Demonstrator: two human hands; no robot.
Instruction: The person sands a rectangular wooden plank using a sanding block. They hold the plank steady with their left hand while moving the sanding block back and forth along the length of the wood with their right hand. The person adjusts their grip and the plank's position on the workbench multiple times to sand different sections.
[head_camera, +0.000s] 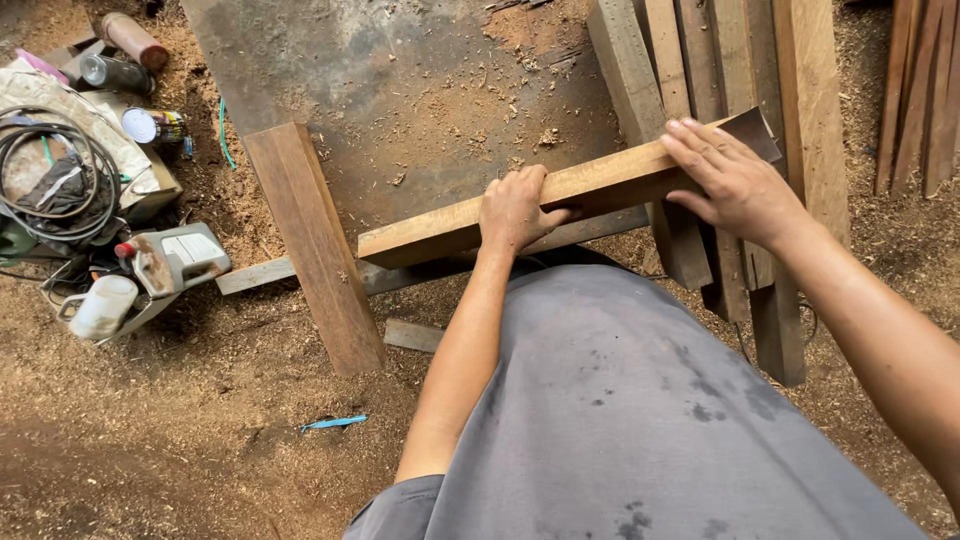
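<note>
Left hand (515, 208) has fingers wrapped over the top edge of a long, light-brown rectangular wood plank (560, 200) near its middle; right hand (735, 185) lies w/ fingers spread flat on the plank's far end, not curled round it. Plank spans a grey, sawdust-strewn metal counter (400, 80), just beyond the fingers. To steady it well: keep both palms pressing down, plank level. Stacked boards (720, 60) right of the fingers; sawdust floor (150, 430), grey power tool (175, 258) well left.
</note>
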